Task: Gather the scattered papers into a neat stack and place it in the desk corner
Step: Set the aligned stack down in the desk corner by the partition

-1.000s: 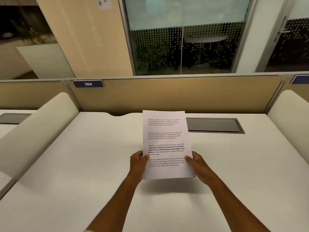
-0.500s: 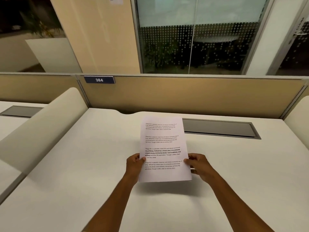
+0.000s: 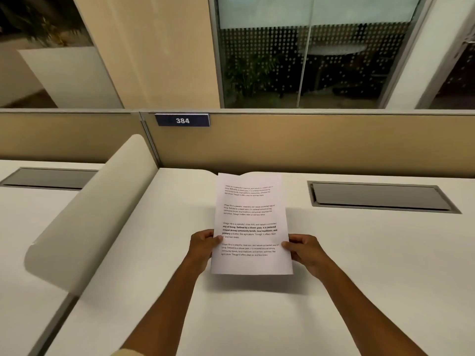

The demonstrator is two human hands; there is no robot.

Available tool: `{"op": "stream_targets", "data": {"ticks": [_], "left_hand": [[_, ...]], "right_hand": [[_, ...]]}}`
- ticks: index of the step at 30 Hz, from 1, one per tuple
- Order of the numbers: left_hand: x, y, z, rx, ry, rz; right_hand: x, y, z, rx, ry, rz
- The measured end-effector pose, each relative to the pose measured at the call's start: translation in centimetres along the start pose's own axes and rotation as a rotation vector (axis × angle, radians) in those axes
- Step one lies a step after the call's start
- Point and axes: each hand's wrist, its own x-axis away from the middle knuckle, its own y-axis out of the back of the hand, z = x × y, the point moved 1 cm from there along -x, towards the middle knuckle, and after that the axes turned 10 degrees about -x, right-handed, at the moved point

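I hold a stack of white printed papers [image 3: 253, 219] upright above the white desk [image 3: 359, 265], printed side facing me. My left hand [image 3: 203, 246] grips its left edge with the thumb on the front. Its right edge is pinched the same way by my right hand [image 3: 305, 250]. The sheets look aligned; how many there are is hidden. The stack throws a shadow on the desk below it. The desk's far left corner [image 3: 174, 176] lies just left of the stack's top.
A curved cream side divider [image 3: 97, 214] borders the desk on the left. A tan back partition [image 3: 321, 142] carries a blue plate reading 384 [image 3: 182, 120]. A grey cable hatch [image 3: 380, 196] is set into the desk at the back right.
The view has swung left, so the hatch and partition sit further right. Both hands keep hold of the stack, which sits slightly left of where it was.
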Motion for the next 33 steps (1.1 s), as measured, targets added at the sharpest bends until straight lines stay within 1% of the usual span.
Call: {"op": "stream_targets", "data": {"ticks": [8, 17, 25, 31, 33], "left_hand": [[-3.8, 10.1, -0.8, -0.053, 0.014, -0.046], [-8.5, 17.6, -0.9, -0.081, 0.013, -0.158], [-13.4, 22.1, -0.9, -0.141, 0.048, -0.234], [-16.9, 23.8, -1.0, -0.195, 0.069, -0.283], [-17.9, 24.1, -0.8, -0.230, 0.075, -0.322]], "right_hand": [[-3.0, -10.5, -2.2, -0.041, -0.015, 0.014], [-7.4, -19.4, -3.0, -0.035, -0.040, -0.011], [-12.2, -24.9, -3.4, 0.018, -0.078, -0.046], [-15.6, -27.6, -4.1, 0.094, -0.106, -0.080], [-16.7, -28.4, -4.2, 0.137, -0.101, -0.097]]}}
